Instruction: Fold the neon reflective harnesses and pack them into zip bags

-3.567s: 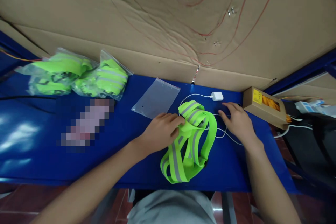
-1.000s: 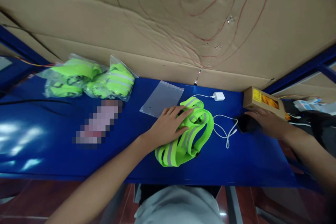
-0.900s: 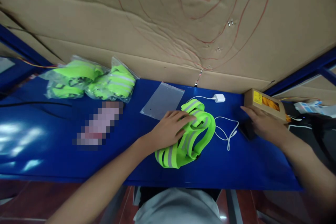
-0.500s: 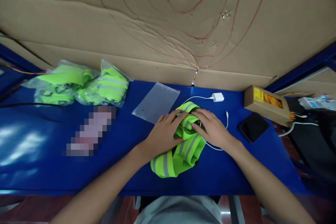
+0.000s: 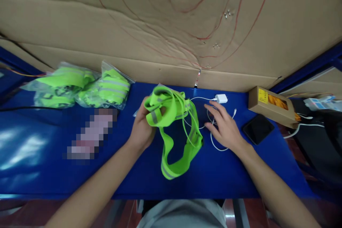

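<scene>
A bundle of neon green straps with grey reflective stripes [image 5: 181, 162] is raised at the middle, one loop hanging down toward the blue table [image 5: 224, 181]. My left hand [image 5: 143, 126] is closed round the bundle's left side, its fingers partly hidden behind the fabric. To the right, my right hand [image 5: 223, 126] has its fingers spread over a white cable [image 5: 217, 148], holding nothing. The cable runs to a white charger plug [image 5: 221, 98] behind that hand. A clear plastic bag is mostly covered by the straps.
Bagged green straps [image 5: 113, 87] lie at the back left, near a pixelated item [image 5: 93, 133]. On the right are a black phone-like device [image 5: 258, 129] and a cardboard box [image 5: 269, 108]. A cardboard sheet [image 5: 107, 35] stands along the table's back edge.
My left hand has lifted the straps and moved left with them, over the clear bag. My right hand has let go of them and shifted slightly right. More of the cable shows.
</scene>
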The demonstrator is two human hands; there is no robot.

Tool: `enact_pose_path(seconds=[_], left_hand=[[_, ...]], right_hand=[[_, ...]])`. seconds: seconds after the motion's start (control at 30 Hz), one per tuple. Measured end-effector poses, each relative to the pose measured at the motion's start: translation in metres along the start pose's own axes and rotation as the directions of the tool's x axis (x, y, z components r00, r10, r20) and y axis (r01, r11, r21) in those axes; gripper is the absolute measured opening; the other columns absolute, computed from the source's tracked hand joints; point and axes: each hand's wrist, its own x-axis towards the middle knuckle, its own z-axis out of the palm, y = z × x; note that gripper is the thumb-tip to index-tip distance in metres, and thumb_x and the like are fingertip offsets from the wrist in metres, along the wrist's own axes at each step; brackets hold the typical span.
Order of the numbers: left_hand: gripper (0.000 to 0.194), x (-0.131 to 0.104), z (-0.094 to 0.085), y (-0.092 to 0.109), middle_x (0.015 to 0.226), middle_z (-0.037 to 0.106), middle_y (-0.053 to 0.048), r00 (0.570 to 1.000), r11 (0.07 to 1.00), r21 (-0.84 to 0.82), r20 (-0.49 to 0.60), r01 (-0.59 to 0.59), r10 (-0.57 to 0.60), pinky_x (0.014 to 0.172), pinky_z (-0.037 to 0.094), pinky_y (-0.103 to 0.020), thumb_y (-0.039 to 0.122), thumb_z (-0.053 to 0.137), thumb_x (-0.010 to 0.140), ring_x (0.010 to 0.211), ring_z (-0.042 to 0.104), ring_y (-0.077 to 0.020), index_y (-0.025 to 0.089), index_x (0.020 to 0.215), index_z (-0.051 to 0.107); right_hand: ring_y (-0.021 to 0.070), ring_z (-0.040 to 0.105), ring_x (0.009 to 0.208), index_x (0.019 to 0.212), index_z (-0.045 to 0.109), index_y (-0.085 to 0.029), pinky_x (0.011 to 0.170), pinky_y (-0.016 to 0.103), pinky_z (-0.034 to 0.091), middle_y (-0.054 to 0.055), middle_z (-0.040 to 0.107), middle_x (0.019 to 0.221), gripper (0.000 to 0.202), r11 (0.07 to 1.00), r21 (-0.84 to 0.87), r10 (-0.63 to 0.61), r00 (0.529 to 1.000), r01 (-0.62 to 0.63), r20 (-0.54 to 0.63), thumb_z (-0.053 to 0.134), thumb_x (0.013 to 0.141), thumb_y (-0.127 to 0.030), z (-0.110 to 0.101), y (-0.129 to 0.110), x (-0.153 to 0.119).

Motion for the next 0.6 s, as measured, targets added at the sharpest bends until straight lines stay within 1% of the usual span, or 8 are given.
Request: enact_pose_path(seconds=[0.13, 0.2, 0.27, 0.33, 0.43, 0.5, 0.53, 0.6], left_hand=[[0.024, 0.001, -0.002, 0.0, 0.091, 0.066, 0.004, 0.995, 0.998, -0.008, -0.081, -0.06, 0.059, 0.068, 0.05, -0.023, 0.028, 0.078, 0.081, 0.076, 0.062, -0.0126, 0.026, 0.099, 0.061], [0.025, -0.002, -0.001, 0.001, 0.088, 0.065, 0.004, 0.996, 0.993, 0.086, -0.016, -0.081, 0.083, 0.069, 0.05, -0.023, 0.028, 0.078, 0.081, 0.076, 0.061, -0.0128, 0.024, 0.097, 0.06], [0.028, -0.006, 0.002, 0.002, 0.088, 0.065, 0.003, 0.993, 0.977, 0.185, 0.069, -0.105, 0.093, 0.069, 0.049, -0.024, 0.029, 0.08, 0.079, 0.077, 0.061, -0.0132, 0.023, 0.097, 0.059], [0.029, -0.011, 0.005, 0.002, 0.088, 0.065, 0.002, 0.98, 0.956, 0.253, 0.166, -0.151, 0.111, 0.07, 0.049, -0.025, 0.028, 0.081, 0.079, 0.076, 0.061, -0.0136, 0.021, 0.097, 0.06], [0.021, -0.015, 0.009, 0.001, 0.089, 0.068, 0.0, 0.943, 0.919, 0.315, 0.303, -0.236, 0.139, 0.073, 0.05, -0.025, 0.025, 0.077, 0.083, 0.078, 0.063, -0.0142, 0.02, 0.1, 0.064], [0.019, -0.017, 0.011, 0.0, 0.093, 0.072, -0.001, 0.924, 0.902, 0.348, 0.362, -0.256, 0.122, 0.077, 0.052, -0.026, 0.021, 0.073, 0.086, 0.082, 0.067, -0.0148, 0.02, 0.103, 0.066], [0.019, -0.018, 0.011, -0.001, 0.095, 0.073, -0.002, 0.917, 0.896, 0.36, 0.382, -0.258, 0.111, 0.079, 0.053, -0.026, 0.019, 0.072, 0.086, 0.085, 0.068, -0.0154, 0.02, 0.104, 0.067], [0.024, -0.018, 0.011, -0.002, 0.1, 0.075, -0.003, 0.903, 0.887, 0.379, 0.42, -0.264, 0.089, 0.083, 0.054, -0.027, 0.013, 0.069, 0.084, 0.09, 0.071, -0.0168, 0.02, 0.107, 0.067]], right_hand=[[0.0332, 0.069, 0.107, 0.117, 0.069, -0.019, 0.094, 0.051, 0.055, 0.015, 0.072, 0.111, 0.044, 0.885, -0.319, 0.311, 0.94, -0.341, -0.142, 0.041, 0.106, -0.051, -0.034, 0.008, -0.018], [0.043, 0.065, 0.113, 0.129, 0.064, -0.014, 0.092, 0.062, 0.052, 0.024, 0.066, 0.121, 0.059, 0.7, -0.469, 0.459, 0.843, -0.538, -0.281, 0.04, 0.102, -0.061, -0.043, 0.023, -0.039], [0.0498, 0.056, 0.125, 0.14, 0.058, -0.015, 0.093, 0.074, 0.047, 0.028, 0.054, 0.141, 0.068, 0.575, -0.507, 0.572, 0.759, -0.642, -0.311, 0.036, 0.101, -0.066, -0.045, 0.045, -0.063], [0.0452, 0.054, 0.129, 0.133, 0.064, -0.024, 0.097, 0.072, 0.046, 0.021, 0.056, 0.14, 0.061, 0.597, -0.453, 0.649, 0.73, -0.662, -0.213, 0.034, 0.101, -0.066, -0.045, 0.07, -0.086], [0.0346, 0.058, 0.127, 0.115, 0.07, -0.022, 0.108, 0.055, 0.048, 0.016, 0.059, 0.128, 0.052, 0.756, -0.301, 0.571, 0.81, -0.582, -0.132, 0.05, 0.094, -0.065, -0.048, 0.101, -0.115], [0.0353, 0.054, 0.134, 0.118, 0.068, -0.02, 0.113, 0.052, 0.044, 0.018, 0.055, 0.135, 0.056, 0.791, -0.258, 0.529, 0.832, -0.554, -0.165, 0.054, 0.09, -0.066, -0.055, 0.113, -0.13], [0.0381, 0.049, 0.139, 0.127, 0.064, -0.018, 0.115, 0.055, 0.043, 0.021, 0.052, 0.14, 0.065, 0.758, -0.27, 0.55, 0.805, -0.593, -0.222, 0.056, 0.086, -0.068, -0.058, 0.117, -0.136], [0.0461, 0.046, 0.141, 0.142, 0.054, -0.014, 0.112, 0.064, 0.042, 0.026, 0.051, 0.144, 0.09, 0.59, -0.311, 0.68, 0.667, -0.745, -0.305, 0.061, 0.078, -0.077, -0.065, 0.123, -0.146]])
